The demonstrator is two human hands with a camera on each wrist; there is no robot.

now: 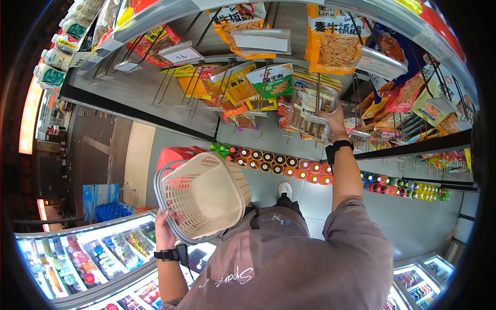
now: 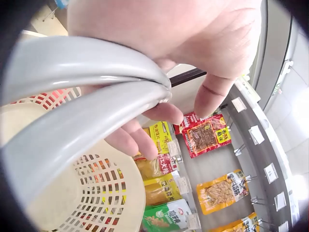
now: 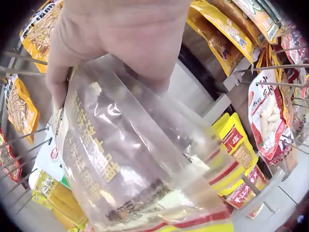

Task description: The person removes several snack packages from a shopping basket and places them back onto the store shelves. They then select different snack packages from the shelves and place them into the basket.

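Observation:
A beige plastic basket point(image 1: 204, 194) with grey handles point(image 2: 87, 72) hangs from the left hand point(image 1: 166, 227), whose fingers curl round the handles in the left wrist view. The basket's visible inside holds nothing. At the rack, the right hand point(image 1: 335, 120) pinches a clear packet point(image 1: 309, 106) among others like it. In the right wrist view the right hand point(image 3: 120, 38) has its thumb on one side and fingers behind the clear packets point(image 3: 130, 145), which show gold lettering and red and yellow edge stripes. Whether they still hang on the hook is hidden.
Snack bags point(image 1: 333, 46) hang on metal hooks above and to both sides. Rows of bottles point(image 1: 279, 163) stand on the floor below the rack. Lit chiller cases point(image 1: 88, 253) are behind the person, and a blue crate point(image 1: 113, 211) stands at the left.

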